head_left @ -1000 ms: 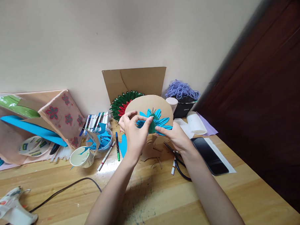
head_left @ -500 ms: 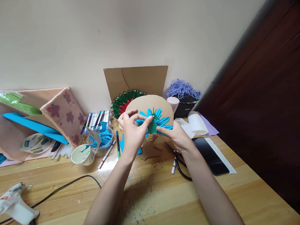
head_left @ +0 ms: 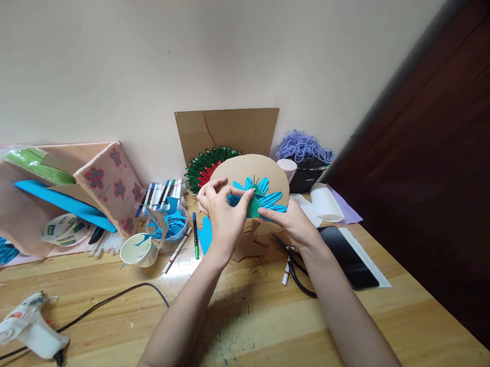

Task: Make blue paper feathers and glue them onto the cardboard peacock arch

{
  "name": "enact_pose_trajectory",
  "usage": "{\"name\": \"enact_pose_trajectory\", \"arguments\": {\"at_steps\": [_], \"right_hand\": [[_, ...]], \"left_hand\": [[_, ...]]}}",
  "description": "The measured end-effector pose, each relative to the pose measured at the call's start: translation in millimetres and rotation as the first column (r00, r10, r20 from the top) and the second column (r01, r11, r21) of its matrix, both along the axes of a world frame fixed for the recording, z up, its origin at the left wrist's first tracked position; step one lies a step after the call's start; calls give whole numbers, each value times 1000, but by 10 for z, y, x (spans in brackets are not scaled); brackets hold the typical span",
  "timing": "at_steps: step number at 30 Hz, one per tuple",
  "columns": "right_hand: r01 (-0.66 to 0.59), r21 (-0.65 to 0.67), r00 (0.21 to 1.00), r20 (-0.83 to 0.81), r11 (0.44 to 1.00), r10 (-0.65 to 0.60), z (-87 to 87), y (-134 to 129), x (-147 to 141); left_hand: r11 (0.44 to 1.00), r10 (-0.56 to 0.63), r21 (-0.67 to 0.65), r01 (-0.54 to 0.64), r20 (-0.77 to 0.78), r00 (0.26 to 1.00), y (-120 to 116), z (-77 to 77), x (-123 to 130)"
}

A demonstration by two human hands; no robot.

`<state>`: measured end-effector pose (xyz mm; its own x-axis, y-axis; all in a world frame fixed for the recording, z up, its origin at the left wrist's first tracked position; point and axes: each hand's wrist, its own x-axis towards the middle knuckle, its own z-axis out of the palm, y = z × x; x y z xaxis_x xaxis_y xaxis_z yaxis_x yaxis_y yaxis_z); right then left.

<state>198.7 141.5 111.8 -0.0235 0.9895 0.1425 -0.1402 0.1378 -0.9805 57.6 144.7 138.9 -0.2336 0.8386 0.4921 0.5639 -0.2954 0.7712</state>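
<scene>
A rounded cardboard disc point(head_left: 248, 168) is held up and tilted over the table, with blue paper petals point(head_left: 275, 198) fanned across its lower half. Among the petals sits a green paper piece point(head_left: 253, 208). My left hand point(head_left: 225, 217) pinches this piece at its upper edge between thumb and forefinger, the other fingers curled above. On the right, my right hand point(head_left: 297, 224) grips the disc's lower edge, its thumb lying over the petals near the green piece. Its other fingers are hidden behind the cardboard. Thin dark lines stand above the green piece.
Scissors point(head_left: 299, 270) and a phone point(head_left: 348, 257) lie at right. A paper cup point(head_left: 138, 252), a bowl of blue scraps point(head_left: 172, 230) and markers point(head_left: 160, 193) stand at left. A glue gun point(head_left: 34, 328) with its cord is front left. A green-and-red paper piece point(head_left: 199, 166) leans behind.
The whole view has shifted slightly, moving the scene to the right. The green paper piece now appears flatter against the petals. Both hands keep nearly the same hold.
</scene>
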Motion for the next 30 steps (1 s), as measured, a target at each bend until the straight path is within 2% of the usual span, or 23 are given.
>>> {"name": "enact_pose_trajectory", "arguments": {"at_steps": [21, 26, 30], "right_hand": [[38, 11, 999, -22, 999, -37, 16, -6, -6], [70, 11, 997, -10, 997, -70, 9, -6, -15], [114, 17, 993, -28, 993, -113, 35, -13, -15]], "left_hand": [[996, 38, 86, -30, -97, 995, -33, -49, 45], [994, 51, 97, -42, -87, 995, -30, -28, 32], [994, 78, 84, -76, -11, 997, 31, -1, -69]]}}
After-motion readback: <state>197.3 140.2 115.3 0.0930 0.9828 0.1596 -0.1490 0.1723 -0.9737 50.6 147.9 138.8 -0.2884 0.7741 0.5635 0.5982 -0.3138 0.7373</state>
